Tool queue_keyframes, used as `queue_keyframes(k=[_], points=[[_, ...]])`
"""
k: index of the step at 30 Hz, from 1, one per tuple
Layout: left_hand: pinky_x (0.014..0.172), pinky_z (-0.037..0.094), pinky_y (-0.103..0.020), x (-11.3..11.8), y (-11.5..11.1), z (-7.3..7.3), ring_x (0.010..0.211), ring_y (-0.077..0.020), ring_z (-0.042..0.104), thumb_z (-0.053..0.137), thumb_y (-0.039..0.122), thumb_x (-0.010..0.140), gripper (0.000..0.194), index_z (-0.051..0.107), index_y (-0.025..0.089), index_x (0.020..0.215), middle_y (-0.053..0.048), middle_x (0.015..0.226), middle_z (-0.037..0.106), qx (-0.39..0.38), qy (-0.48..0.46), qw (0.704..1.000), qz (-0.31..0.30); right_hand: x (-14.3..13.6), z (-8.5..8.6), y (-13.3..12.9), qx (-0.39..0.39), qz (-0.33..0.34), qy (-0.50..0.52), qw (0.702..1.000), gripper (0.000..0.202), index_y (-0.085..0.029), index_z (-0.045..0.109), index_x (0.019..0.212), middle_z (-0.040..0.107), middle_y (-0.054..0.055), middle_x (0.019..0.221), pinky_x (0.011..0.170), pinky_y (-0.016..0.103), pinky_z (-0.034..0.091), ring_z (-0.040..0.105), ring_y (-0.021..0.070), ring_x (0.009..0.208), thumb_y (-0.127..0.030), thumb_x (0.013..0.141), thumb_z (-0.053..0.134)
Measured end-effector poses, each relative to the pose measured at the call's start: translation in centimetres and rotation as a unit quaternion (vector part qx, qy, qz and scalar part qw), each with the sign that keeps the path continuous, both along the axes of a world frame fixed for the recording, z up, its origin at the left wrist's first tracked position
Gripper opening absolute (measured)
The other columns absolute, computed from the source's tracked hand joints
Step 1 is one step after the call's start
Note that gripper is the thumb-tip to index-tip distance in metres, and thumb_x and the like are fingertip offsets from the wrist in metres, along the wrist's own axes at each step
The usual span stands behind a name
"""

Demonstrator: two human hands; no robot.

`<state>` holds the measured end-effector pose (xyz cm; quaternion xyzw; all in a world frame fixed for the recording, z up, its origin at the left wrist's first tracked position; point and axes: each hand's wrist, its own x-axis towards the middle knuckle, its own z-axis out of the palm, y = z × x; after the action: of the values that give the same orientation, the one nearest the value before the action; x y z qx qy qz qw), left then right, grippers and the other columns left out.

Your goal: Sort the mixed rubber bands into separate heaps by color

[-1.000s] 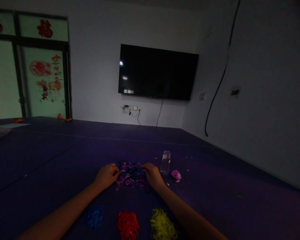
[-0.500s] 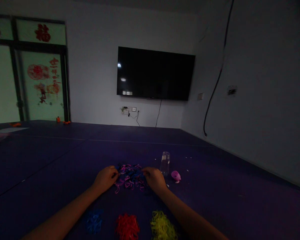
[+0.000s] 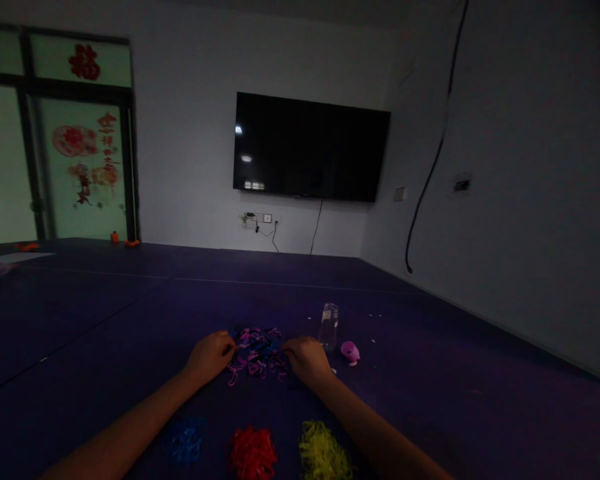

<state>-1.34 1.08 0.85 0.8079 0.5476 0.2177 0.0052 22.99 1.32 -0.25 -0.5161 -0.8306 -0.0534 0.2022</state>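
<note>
From where I stand, both bare hands are down on the purple surface (image 3: 145,313), one at either side of a loose pile of pink, blue and dark loops (image 3: 260,353). The left hand (image 3: 211,359) is at its left edge and the right hand (image 3: 307,360) at its right edge, so the pile lies between them, inward from each set of fingers. Neither hand looks plainly nearer; both reach its rim. The pile has no clear long axis: its loops point every way, and a few pink ones stray toward the person on the left hand's side. The left fingers are curled in, with the thumb and forefinger close together; the right fingers are bent low and narrow against the edge. In this dim light I cannot tell whether either pinches a loop. The clear jar (image 3: 329,327) stands upright just beyond the right hand, on its outer side, and the small pink object (image 3: 351,352) sits beside it, farther right. Nearer the person are three separate heaps in a row: the blue heap (image 3: 187,443) toward the left arm, the red heap (image 3: 253,455) in the middle, and the yellow heap (image 3: 324,452) close to the right forearm. No hand touches these three.
</note>
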Motion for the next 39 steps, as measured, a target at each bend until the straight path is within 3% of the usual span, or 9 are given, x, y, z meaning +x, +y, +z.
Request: queue_keyframes(k=[6, 12, 22, 31, 39], points=[[0.054, 0.033, -0.023, 0.0, -0.1, 0.1, 0.065, -0.0151, 0.056, 0.046, 0.022, 0.080, 0.022, 0.066, 0.019, 0.071, -0.002, 0.072, 0.059, 0.002, -0.003, 1.000, -0.010, 0.0, -0.3, 0.1, 0.009, 0.041, 0.035, 0.998, 0.031, -0.023, 0.065, 0.094, 0.067, 0.003, 0.094, 0.080, 0.024, 0.038, 0.057, 0.0176, 0.091, -0.010, 0.076, 0.043], [0.055, 0.033, -0.023, 0.0, 0.0, 0.0, 0.065, -0.0148, 0.055, 0.046, 0.022, 0.080, 0.021, 0.065, 0.019, 0.071, -0.002, 0.071, 0.059, 0.006, 0.002, 1.000, -0.013, 0.1, -0.8, 0.5, 0.021, 0.033, 0.087, 0.995, 0.029, -0.021, 0.064, 0.094, 0.065, 0.005, 0.094, 0.081, 0.026, 0.040, 0.057, 0.0176, 0.089, -0.009, 0.078, 0.043], [0.052, 0.030, -0.023, 0.2, 0.0, 0.0, 0.062, -0.0139, 0.054, 0.046, 0.021, 0.081, 0.022, 0.062, 0.017, 0.066, -0.001, 0.068, 0.056, 0.013, 0.022, 1.000, -0.003, 0.2, -1.3, 1.7, 0.055, 0.094, 0.218, 0.970, 0.030, -0.017, 0.065, 0.092, 0.066, 0.007, 0.091, 0.082, 0.028, 0.044, 0.059, 0.0176, 0.088, -0.007, 0.078, 0.041], [0.053, 0.030, -0.023, 0.4, -0.2, 0.2, 0.063, -0.0143, 0.054, 0.046, 0.021, 0.080, 0.021, 0.064, 0.018, 0.069, -0.002, 0.070, 0.058, 0.010, 0.017, 1.000, -0.012, -0.2, -1.3, 2.4, -0.011, 0.089, 0.145, 0.985, 0.041, -0.019, 0.068, 0.093, 0.067, 0.005, 0.092, 0.083, 0.027, 0.042, 0.059, 0.0180, 0.089, -0.001, 0.069, 0.041], [0.055, 0.033, -0.023, 0.4, -0.2, 0.2, 0.065, -0.0147, 0.055, 0.046, 0.023, 0.081, 0.022, 0.065, 0.019, 0.070, -0.002, 0.070, 0.060, 0.009, -0.002, 1.000, -0.012, -0.2, -1.0, 2.3, -0.021, 0.065, 0.093, 0.993, 0.036, -0.018, 0.068, 0.092, 0.067, 0.006, 0.093, 0.082, 0.025, 0.039, 0.057, 0.0177, 0.091, -0.002, 0.071, 0.043]])
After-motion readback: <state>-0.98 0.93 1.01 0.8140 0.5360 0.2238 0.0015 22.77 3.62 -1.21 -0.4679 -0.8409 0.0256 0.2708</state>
